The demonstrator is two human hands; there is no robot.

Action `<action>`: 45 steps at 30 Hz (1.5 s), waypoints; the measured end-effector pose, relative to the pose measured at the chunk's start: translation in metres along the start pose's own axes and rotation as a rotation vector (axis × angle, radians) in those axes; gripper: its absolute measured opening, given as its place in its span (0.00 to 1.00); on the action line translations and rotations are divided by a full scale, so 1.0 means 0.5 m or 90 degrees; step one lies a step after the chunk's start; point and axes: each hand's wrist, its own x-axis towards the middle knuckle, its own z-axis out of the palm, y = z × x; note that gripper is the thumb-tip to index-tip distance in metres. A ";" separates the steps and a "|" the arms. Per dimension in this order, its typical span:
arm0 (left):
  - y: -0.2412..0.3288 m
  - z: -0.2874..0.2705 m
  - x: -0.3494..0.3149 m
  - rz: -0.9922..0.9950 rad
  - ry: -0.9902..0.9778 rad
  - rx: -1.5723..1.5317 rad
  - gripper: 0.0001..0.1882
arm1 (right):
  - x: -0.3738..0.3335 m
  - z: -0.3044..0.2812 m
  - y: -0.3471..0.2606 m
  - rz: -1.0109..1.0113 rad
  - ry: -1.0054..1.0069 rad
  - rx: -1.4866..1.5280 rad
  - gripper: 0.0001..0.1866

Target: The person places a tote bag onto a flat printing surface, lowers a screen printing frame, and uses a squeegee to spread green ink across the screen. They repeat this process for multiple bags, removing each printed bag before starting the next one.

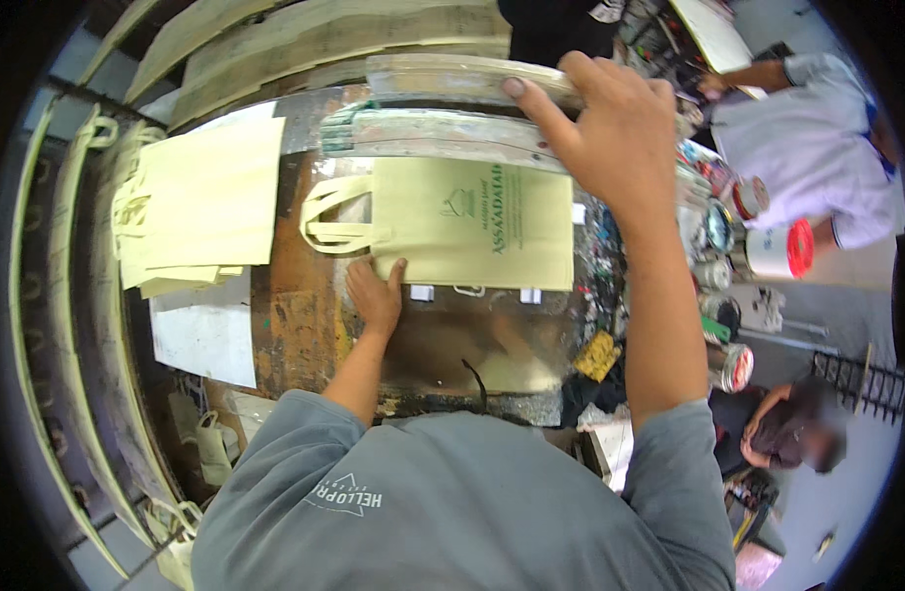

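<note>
In the head view, a pale yellow-green cloth bag (472, 225) with a dark green print lies flat on the stained counter (295, 325), its looped handles pointing to the person's left. The left hand (377, 292) rests at the bag's near lower-left corner, palm down, fingers spread and pressed onto the edge of the fabric, not closed around anything. The right hand (610, 123) is raised beyond the far edge of the bag, well apart from the left hand, and is clamped on the near rail of a worn wooden frame (443, 79) that stands tilted up above the bag; the thumb runs along the rail's front and the fingers wrap over its top. The bag so lies between the two hands, touching the left one and just below the right. To the left of the bag, a stack of similar bags (201, 202) lies on the counter, handles also to the left, with a white sheet (204, 340) just below it. Small white tabs (423, 293) sit along the bag's near edge. To the right of the counter stand paint-smeared cans (733, 366) and a white tub with a red lid (779, 250), and past them another person in a white shirt (812, 158).
</note>
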 end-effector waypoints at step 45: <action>0.243 -0.010 -0.078 0.497 -0.271 -0.115 0.61 | 0.077 -0.012 0.021 0.063 -0.056 0.072 0.36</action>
